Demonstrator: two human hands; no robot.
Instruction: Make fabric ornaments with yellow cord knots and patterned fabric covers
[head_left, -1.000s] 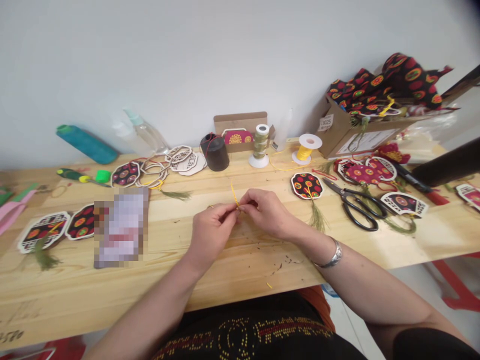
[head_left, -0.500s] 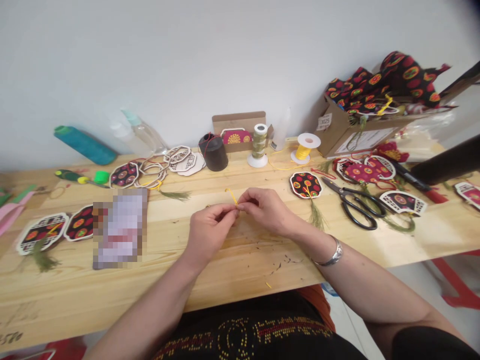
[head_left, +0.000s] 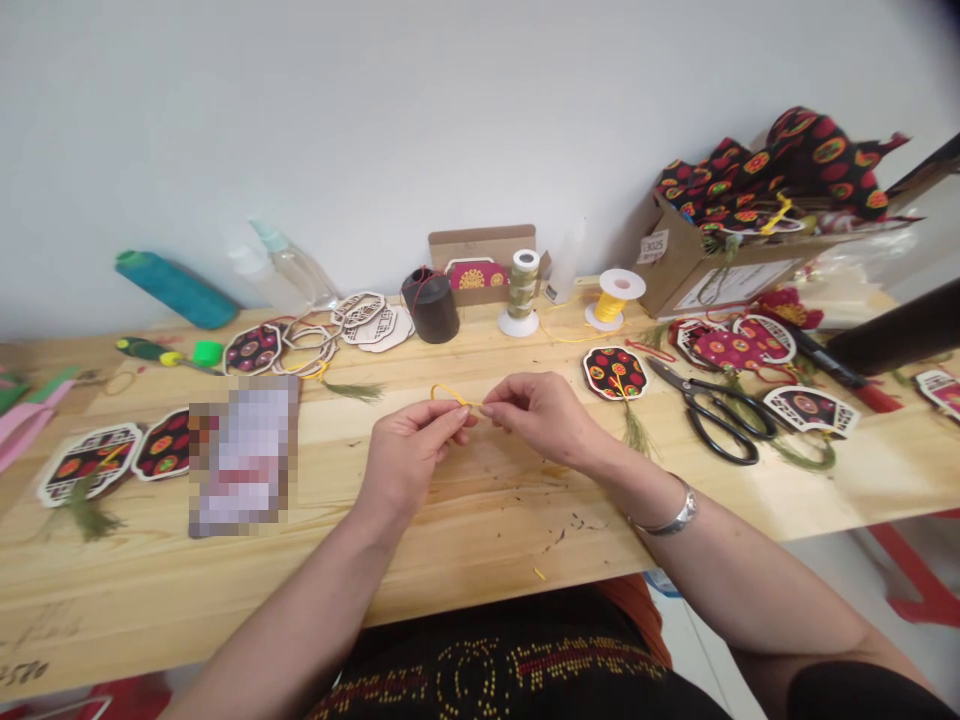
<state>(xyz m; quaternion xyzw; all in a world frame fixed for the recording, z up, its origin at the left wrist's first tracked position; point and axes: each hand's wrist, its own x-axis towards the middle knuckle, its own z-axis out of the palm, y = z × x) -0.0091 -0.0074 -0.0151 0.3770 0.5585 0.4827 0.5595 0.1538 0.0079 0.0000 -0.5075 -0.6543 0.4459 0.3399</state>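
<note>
A thin yellow cord (head_left: 442, 389) is pinched between my two hands above the wooden table, with a small loop of it rising over the left fingers. My left hand (head_left: 412, 445) is closed, thumb and forefinger pressed on the cord. My right hand (head_left: 536, 415) pinches the same cord just to the right, its fingertips a short gap from the left ones. Whether the cord is knotted is too small to make out. Right of my hands lies a black patterned ornament (head_left: 615, 373) with a green tassel, and beside it black-handled scissors (head_left: 712, 410).
Along the back stand a black thread spool (head_left: 431, 308), a green thread spool (head_left: 523, 290) and a yellow cord spool (head_left: 616, 300). A cardboard box (head_left: 720, 270) holds patterned fabric. At left are more ornaments (head_left: 90, 465), a blurred flat item (head_left: 247, 460) and a teal thread cone (head_left: 176, 290).
My hands have drawn slightly apart, the left one moving left. The yellow cord, which stuck up as a short strand, now curves in a loop over the left fingers.
</note>
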